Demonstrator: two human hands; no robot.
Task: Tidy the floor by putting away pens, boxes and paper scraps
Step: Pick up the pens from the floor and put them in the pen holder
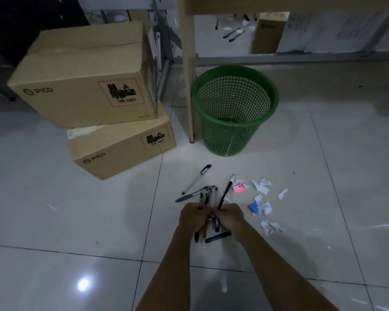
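Both my hands meet low over the white tiled floor, gathering a bundle of pens [208, 197]. My left hand [194, 217] is closed around several pens that stick out above and below the fist. Beside it, my right hand [230, 217] grips a black pen [225, 194] pointing up and away. One clear pen with a black cap [197, 179] lies loose on the floor just beyond, and another black pen [218, 237] lies under my hands. Paper scraps [262, 187], white, pink and blue, are scattered to the right of the pens.
A green mesh bin [234, 113] stands beyond the pens, beside a wooden desk leg [188, 86]. Two cardboard boxes [85, 75] are stacked at the left. A mirror-like panel at the back shows a small box [268, 32].
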